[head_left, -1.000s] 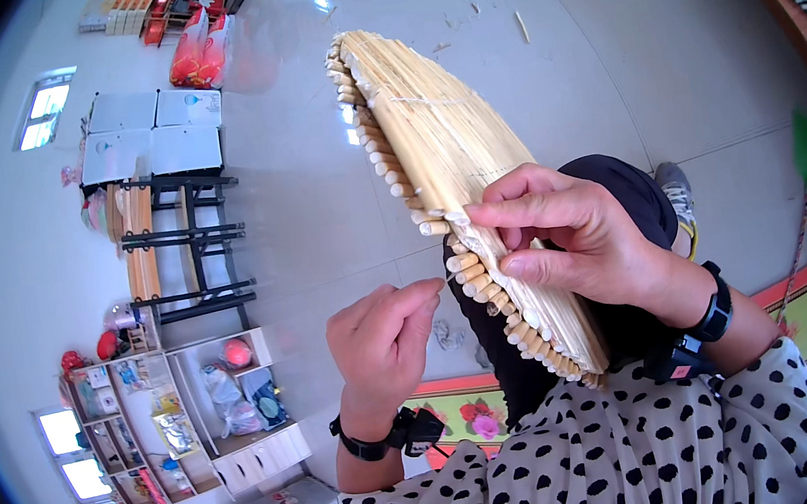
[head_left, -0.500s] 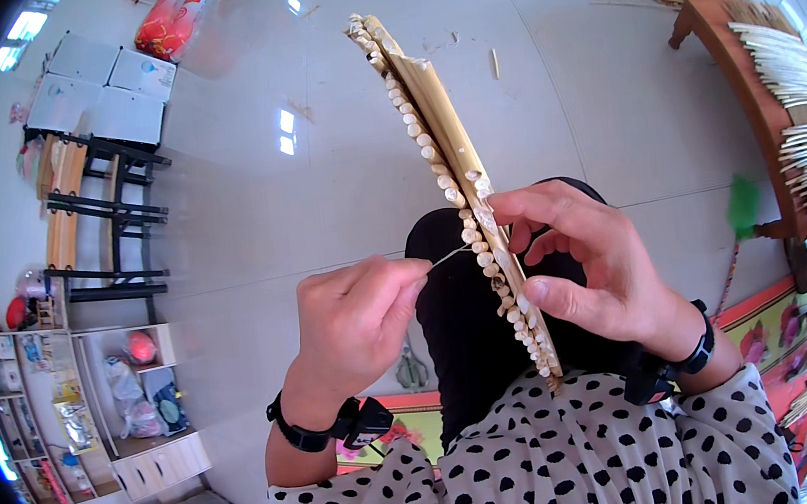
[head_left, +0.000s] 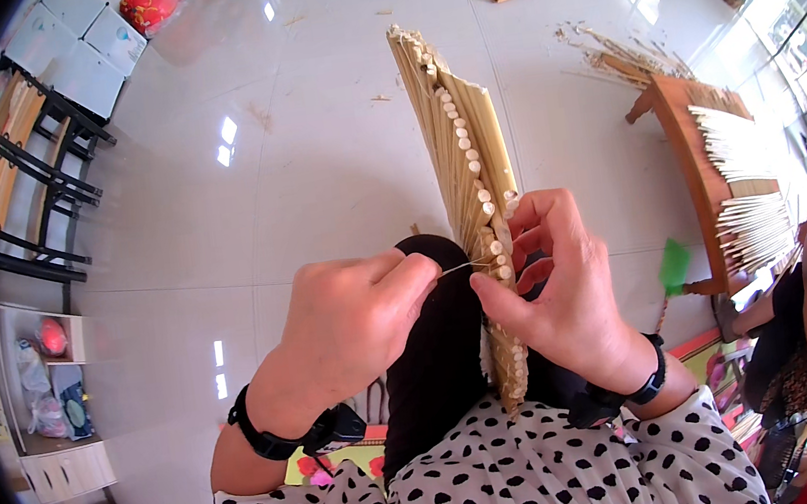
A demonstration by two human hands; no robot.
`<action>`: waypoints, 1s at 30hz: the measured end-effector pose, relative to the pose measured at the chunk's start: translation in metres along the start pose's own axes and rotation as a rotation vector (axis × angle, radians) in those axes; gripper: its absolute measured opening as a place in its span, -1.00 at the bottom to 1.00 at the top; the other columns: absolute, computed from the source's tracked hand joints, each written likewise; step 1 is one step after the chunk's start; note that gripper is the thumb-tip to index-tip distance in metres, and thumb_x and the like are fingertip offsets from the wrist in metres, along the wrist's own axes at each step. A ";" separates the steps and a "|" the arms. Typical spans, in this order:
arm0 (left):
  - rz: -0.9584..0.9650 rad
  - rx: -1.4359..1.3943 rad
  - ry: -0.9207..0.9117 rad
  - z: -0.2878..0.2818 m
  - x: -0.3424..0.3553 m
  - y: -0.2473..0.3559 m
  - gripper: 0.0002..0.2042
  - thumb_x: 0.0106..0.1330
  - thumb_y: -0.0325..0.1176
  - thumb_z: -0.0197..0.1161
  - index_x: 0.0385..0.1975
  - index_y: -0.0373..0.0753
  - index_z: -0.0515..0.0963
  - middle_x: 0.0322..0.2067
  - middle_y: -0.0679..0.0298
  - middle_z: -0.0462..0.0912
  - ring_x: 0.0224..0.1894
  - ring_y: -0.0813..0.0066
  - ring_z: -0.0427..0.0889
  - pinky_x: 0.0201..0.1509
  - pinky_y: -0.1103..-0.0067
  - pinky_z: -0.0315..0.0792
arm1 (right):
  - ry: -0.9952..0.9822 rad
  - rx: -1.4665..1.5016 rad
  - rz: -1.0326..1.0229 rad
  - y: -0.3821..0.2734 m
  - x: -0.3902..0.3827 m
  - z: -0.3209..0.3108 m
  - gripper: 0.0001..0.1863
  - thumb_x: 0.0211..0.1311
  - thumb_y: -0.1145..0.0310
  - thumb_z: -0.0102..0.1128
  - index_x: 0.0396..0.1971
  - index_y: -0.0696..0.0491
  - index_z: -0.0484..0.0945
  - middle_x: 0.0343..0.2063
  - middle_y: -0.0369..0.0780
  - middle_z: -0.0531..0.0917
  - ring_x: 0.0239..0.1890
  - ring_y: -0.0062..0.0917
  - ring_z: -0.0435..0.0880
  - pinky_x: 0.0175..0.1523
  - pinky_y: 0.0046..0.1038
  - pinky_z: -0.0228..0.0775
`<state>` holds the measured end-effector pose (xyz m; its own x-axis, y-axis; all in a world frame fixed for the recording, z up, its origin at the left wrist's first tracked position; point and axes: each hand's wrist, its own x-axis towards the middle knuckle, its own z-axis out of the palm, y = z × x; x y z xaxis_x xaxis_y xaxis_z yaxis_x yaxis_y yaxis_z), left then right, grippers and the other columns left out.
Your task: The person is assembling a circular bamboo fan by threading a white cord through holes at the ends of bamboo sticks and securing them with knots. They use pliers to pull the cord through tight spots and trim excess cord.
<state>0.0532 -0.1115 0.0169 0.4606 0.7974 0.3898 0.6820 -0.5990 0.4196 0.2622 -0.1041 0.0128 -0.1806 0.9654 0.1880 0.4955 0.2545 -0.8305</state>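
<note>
Head view: so the stalk bundle point(head_left: 482, 126) is right between the 2 hands, standing lengthwise, its far end reaching well past the fingertips and its near end down by the dotted shirt point(head_left: 472, 480). The left hand point(head_left: 354, 303) has thumb and finger pinched on a thin thread point(head_left: 458, 267) that runs to the row of cut ends. That pinch sits just off the bundle's edge, with a small gap that the thread crosses. The right hand point(head_left: 559, 268) is gripping the bundle, thumb over the cut ends, other fingers curled along the right edge.

Elbow room: left of the left fingers, pale floor point(head_left: 180, 320) runs out to a shelf point(head_left: 66, 475), well apart. Right of the right fingers, past more floor, there's a wooden table point(head_left: 681, 132) with loose stalks point(head_left: 759, 233) on it, plus another person point(head_left: 797, 335) nearer the shirt side.
</note>
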 end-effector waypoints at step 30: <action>0.024 -0.511 -0.154 0.014 0.017 -0.020 -0.93 0.19 -0.48 0.26 -0.44 -0.25 0.50 -0.64 0.10 0.57 -0.57 0.05 0.57 -0.49 0.33 0.40 | 0.071 -0.107 0.075 -0.009 -0.001 0.004 -0.42 -0.08 0.46 0.45 -0.13 0.15 0.24 -0.68 -0.27 0.57 -0.67 -0.53 0.59 -0.49 -0.53 0.45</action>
<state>0.0552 -0.0849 0.0036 0.5769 0.7615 0.2954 0.3240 -0.5454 0.7730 0.2551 -0.1072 0.0180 -0.0807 0.9826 0.1672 0.5934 0.1821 -0.7840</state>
